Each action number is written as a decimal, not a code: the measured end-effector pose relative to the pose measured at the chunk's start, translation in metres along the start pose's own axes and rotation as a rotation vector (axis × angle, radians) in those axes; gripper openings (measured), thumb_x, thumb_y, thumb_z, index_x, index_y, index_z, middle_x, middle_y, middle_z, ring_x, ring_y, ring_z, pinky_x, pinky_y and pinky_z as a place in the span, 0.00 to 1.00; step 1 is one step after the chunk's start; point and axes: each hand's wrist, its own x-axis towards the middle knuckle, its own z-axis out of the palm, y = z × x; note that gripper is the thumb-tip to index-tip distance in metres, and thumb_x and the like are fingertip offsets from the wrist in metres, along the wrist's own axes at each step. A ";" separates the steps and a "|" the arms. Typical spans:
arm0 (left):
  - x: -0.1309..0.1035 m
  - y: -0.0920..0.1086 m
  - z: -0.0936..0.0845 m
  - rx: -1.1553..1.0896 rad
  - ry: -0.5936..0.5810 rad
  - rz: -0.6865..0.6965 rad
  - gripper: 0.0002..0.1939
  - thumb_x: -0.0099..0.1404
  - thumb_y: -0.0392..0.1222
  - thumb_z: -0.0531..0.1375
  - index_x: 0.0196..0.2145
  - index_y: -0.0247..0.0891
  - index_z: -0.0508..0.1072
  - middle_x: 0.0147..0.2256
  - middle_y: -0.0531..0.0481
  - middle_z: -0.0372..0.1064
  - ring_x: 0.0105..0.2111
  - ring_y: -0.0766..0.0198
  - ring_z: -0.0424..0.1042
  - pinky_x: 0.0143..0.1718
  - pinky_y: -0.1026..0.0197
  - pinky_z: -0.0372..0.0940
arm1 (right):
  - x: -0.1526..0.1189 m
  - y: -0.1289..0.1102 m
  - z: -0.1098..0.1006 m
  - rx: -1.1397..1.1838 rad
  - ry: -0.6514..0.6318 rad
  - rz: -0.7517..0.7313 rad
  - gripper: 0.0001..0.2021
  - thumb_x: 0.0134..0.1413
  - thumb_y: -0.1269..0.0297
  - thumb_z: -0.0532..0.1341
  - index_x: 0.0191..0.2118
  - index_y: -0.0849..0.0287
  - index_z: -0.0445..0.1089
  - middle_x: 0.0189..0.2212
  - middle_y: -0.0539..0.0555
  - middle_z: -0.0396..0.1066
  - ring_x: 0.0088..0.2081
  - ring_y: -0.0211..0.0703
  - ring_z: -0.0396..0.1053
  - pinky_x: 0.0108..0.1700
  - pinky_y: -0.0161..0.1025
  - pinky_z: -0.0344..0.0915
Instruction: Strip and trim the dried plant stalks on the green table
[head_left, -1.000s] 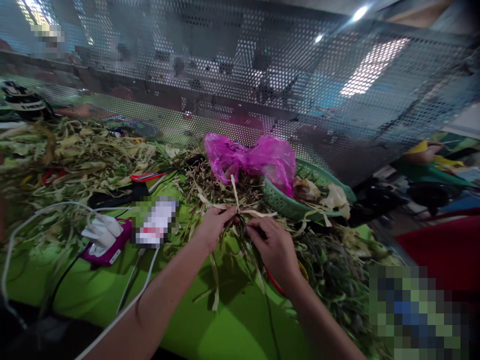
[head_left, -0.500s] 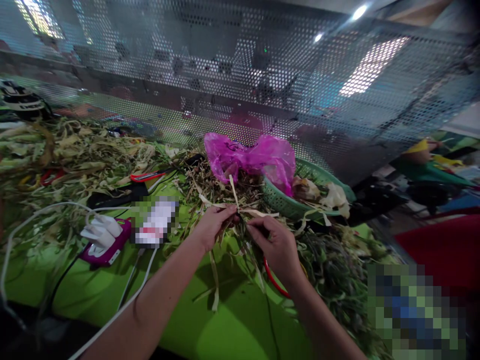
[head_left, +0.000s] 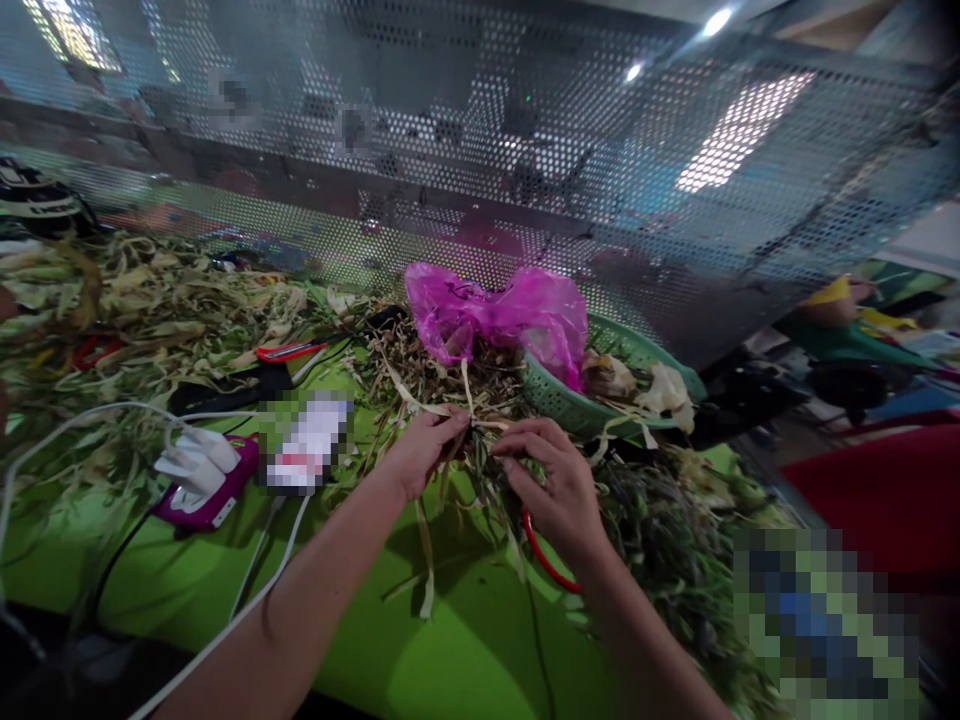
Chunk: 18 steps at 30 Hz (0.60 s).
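Note:
My left hand (head_left: 421,452) pinches a small bunch of dried leaf strips (head_left: 484,468) at its crossing point, above the green table (head_left: 465,650). From that point a pale strip (head_left: 466,388) sticks upward, and other strips spread sideways and hang down. Just right of the bunch is my right hand (head_left: 556,482), its fingers bent and slightly apart, with the tips close to the strips. Nothing shows clearly between those fingers. Below the right hand, a red ring-shaped handle (head_left: 546,565) is partly covered.
Behind the hands are a pink plastic bag (head_left: 495,315) and a green basket (head_left: 559,400). Dried leaves (head_left: 157,290) pile up at left; greener ones (head_left: 675,560) lie at right. A purple power strip (head_left: 202,510), phone (head_left: 307,445), cables and red cutter (head_left: 289,352) lie left.
My right hand's fingers have loosened and drawn slightly away from the bunch. My left hand keeps its pinch in nearly the same place.

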 end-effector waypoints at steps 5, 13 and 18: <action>0.001 -0.002 -0.001 0.007 0.010 0.026 0.19 0.46 0.49 0.70 0.30 0.35 0.71 0.23 0.56 0.67 0.23 0.70 0.66 0.28 0.65 0.61 | 0.000 0.001 0.004 -0.047 -0.015 0.038 0.04 0.54 0.66 0.61 0.29 0.57 0.71 0.37 0.55 0.67 0.42 0.47 0.67 0.45 0.43 0.63; -0.001 0.001 0.000 0.008 -0.009 0.055 0.18 0.47 0.49 0.70 0.30 0.35 0.71 0.23 0.55 0.67 0.24 0.69 0.65 0.30 0.64 0.62 | 0.000 0.011 0.012 -0.071 0.005 0.035 0.03 0.54 0.67 0.61 0.31 0.57 0.71 0.37 0.55 0.68 0.41 0.46 0.67 0.44 0.43 0.64; -0.002 0.000 0.002 -0.015 -0.006 0.054 0.17 0.47 0.48 0.70 0.29 0.35 0.71 0.23 0.55 0.67 0.24 0.69 0.66 0.31 0.63 0.62 | 0.001 0.012 0.014 -0.104 0.021 0.014 0.03 0.53 0.70 0.60 0.31 0.57 0.70 0.41 0.57 0.68 0.45 0.49 0.67 0.48 0.47 0.63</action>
